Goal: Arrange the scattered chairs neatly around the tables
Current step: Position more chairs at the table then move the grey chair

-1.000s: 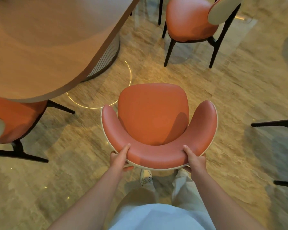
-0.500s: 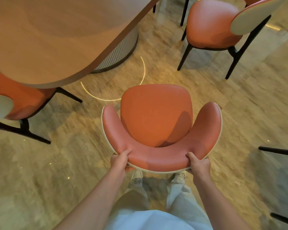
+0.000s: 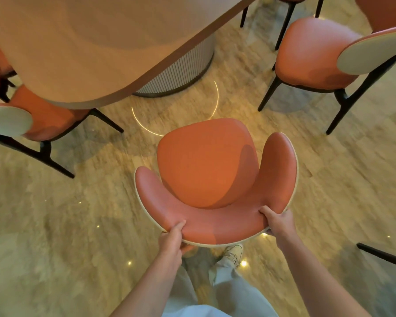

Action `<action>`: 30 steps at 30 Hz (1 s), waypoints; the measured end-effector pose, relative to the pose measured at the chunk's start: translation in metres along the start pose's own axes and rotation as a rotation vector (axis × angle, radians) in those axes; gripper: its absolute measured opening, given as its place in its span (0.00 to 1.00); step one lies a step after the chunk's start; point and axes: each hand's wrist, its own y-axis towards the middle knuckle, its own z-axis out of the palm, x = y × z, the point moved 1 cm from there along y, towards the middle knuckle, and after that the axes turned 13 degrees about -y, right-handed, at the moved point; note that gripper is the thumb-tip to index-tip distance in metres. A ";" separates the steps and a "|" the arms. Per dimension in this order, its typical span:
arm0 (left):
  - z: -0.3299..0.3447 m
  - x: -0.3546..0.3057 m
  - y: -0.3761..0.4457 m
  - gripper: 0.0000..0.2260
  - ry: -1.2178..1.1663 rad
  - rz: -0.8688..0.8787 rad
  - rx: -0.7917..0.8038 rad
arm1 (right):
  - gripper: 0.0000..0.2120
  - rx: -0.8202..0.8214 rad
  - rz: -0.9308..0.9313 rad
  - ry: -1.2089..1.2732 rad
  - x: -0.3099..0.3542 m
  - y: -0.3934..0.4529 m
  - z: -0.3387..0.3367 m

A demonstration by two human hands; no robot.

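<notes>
We grip the curved backrest of the orange chair with both hands. Our left hand clamps the backrest at its lower left, thumb pressed on the orange upholstery and fingers wrapped under the pale outer shell. Our right hand clamps the backrest at its lower right in the same manner, thumb on top and fingers behind the rim. The chair stands on the marbled floor directly in front of us, with its seat facing the wooden table and set apart from the table edge. The ribbed table base stands beyond the front of the seat, and a thin curved light reflection lies on the floor between them. A second orange chair sits to the left, partly tucked under the tabletop. A third orange chair stands to the right, near the table but not under it. A dark chair leg enters from the right edge. One light-coloured shoe shows below the backrest, between our forearms.
</notes>
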 end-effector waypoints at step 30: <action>0.006 0.006 0.009 0.17 0.085 -0.008 0.030 | 0.24 -0.055 0.090 -0.054 0.007 0.017 -0.002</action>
